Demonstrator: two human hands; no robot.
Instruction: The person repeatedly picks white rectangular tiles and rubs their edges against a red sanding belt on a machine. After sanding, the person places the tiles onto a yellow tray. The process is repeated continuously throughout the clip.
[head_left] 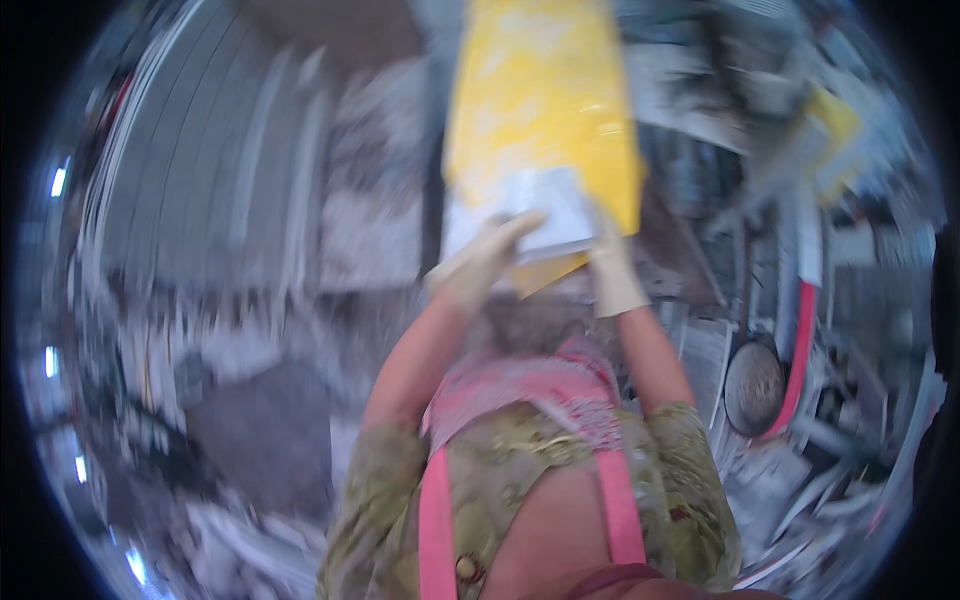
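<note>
A white, flat rectangular block (553,208) is held in front of me, over the near end of a long yellow surface (545,90) dusted with white. On its left edge is my left hand (485,262), in a pale cream glove, with the thumb lying over the top and the fingers mostly hidden. My right hand (615,268), gloved alike, closes on the block's right edge; motion blurs its fingers. Just below the block, a yellow corner (548,272) sticks out. Whether the block touches the yellow surface I cannot tell.
Grey slatted panels (190,150) stand at the left, beside a dusty whitish surface (375,180). To the right hang or lie a round-headed, long-handled tool (755,388) and a red-and-white strip (800,350). A yellow-and-white bundle (832,135) is at the far right.
</note>
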